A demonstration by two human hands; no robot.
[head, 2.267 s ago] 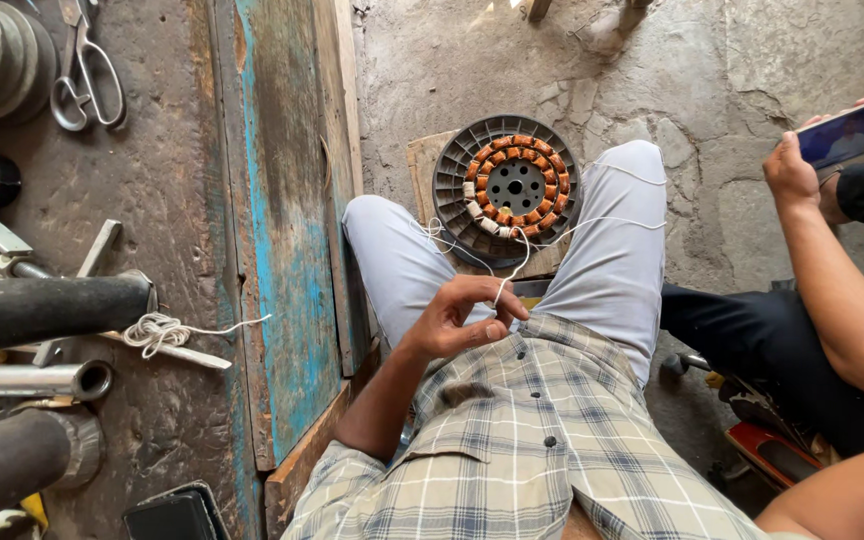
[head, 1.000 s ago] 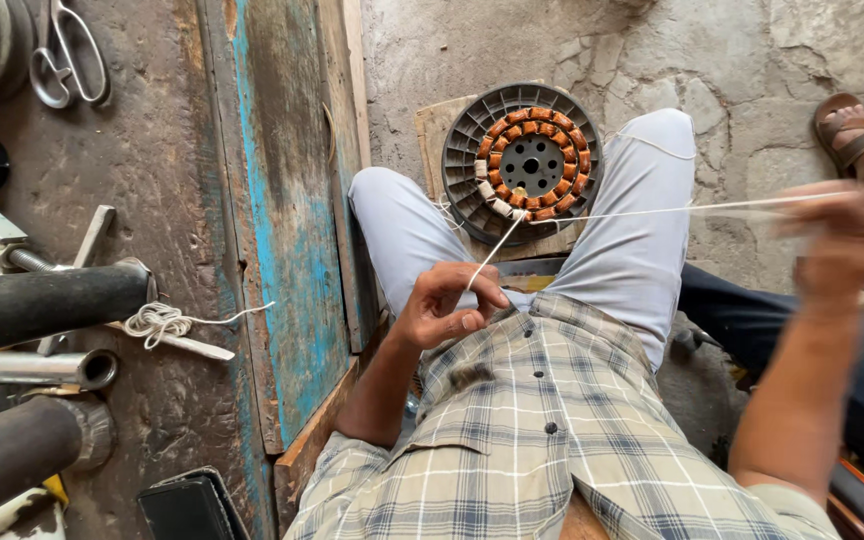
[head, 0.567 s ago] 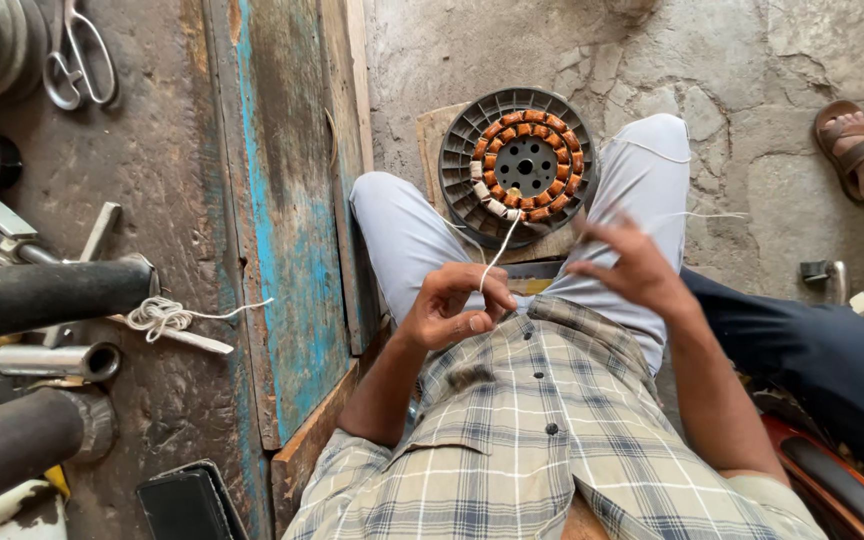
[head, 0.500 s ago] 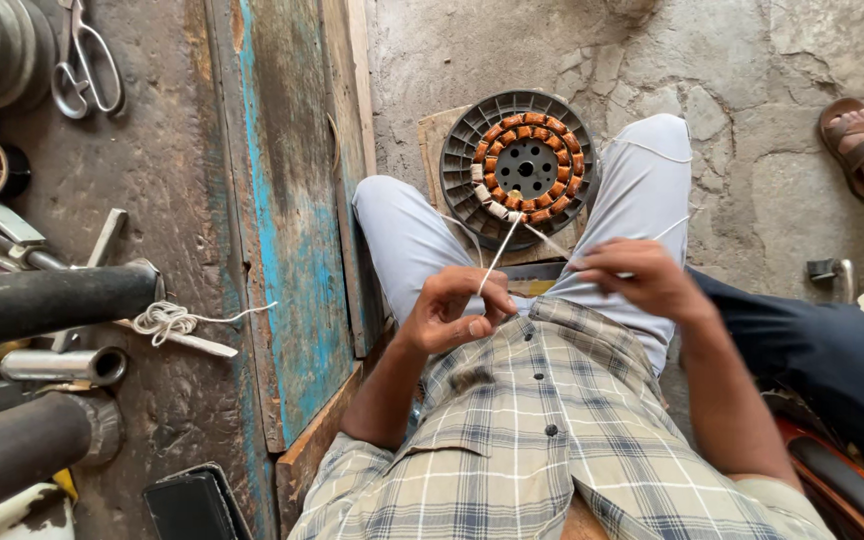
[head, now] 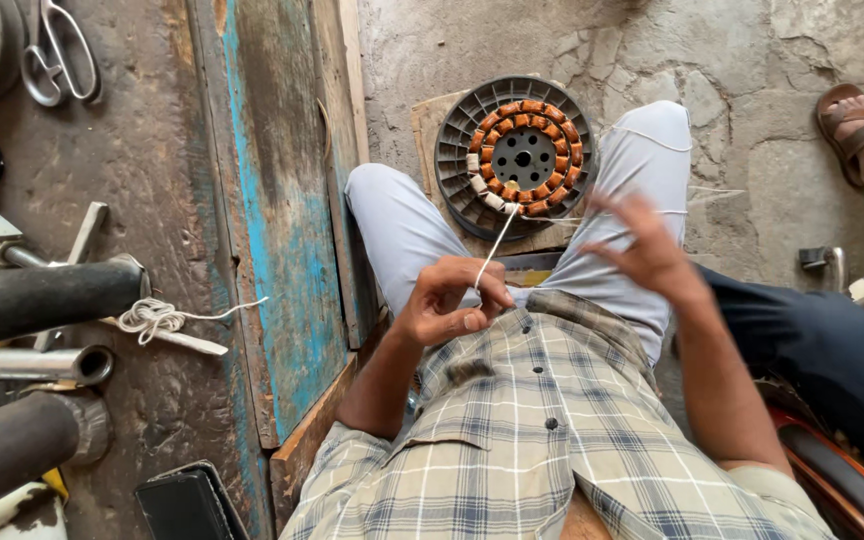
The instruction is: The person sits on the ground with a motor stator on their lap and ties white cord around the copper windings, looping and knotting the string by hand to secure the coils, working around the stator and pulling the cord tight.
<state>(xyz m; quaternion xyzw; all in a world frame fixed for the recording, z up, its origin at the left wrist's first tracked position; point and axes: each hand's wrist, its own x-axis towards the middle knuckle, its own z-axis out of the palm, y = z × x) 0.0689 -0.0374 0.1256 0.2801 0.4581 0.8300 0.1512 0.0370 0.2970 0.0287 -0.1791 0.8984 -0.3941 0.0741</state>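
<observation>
Since half a second ago, right hand (head: 642,245) has lifted off the lap and swung out to the person's right, fingers now spread and motion-blurred, a thin white thread (head: 493,250) trailing past them over the right knee (whether any finger actually pinches it, cannot tell). Left hand (head: 449,303) unchanged: thumb and forefinger pressed together on the thread at the lap, holding it taut.

From that pinch the thread runs straight up to the stator (head: 523,158), a round grey disc with a ring of copper-coloured windings, lying flat on a board (head: 430,130) on the floor between the knees, within reach of both hands.

Left of the legs: worn blue plank (head: 282,210). Further left, tabletop (head: 142,170) with scissors (head: 60,55), coiled string (head: 152,318), dark pipes (head: 32,300). Another person's sandalled foot (head: 857,130) at upper right.
</observation>
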